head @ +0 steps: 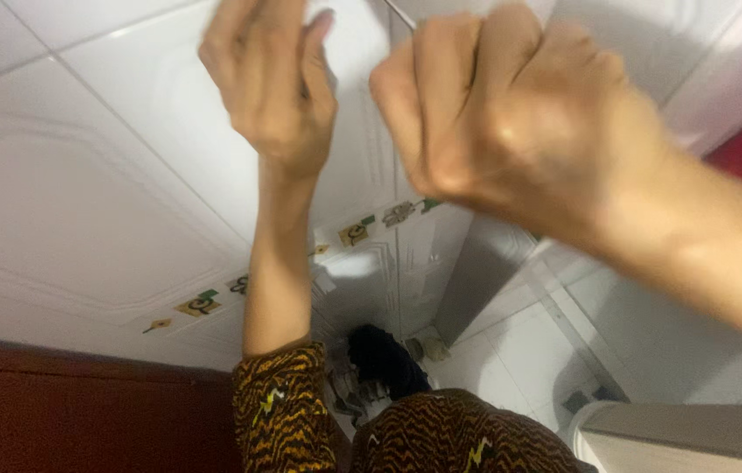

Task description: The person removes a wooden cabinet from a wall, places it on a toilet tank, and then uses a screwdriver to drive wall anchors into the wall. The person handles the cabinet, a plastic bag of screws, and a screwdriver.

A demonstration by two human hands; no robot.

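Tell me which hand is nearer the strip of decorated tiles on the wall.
Left. The left hand is raised above the decorated tile strip, its forearm crossing the strip in the picture. The right hand is a closed fist further right, in front of the corner.

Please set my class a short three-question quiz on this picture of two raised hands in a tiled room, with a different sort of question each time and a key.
1. True or false: the right hand is spread flat with its fingers wide apart.
2. Which covers the left forearm near the elbow? A) a plain white cuff B) a patterned sleeve in orange and black C) a blue glove
3. Fill in: a band of small decorated tiles runs across the white ____.

Key
1. False: it is curled into a fist.
2. B
3. Wall. The left hand is raised in front of it.
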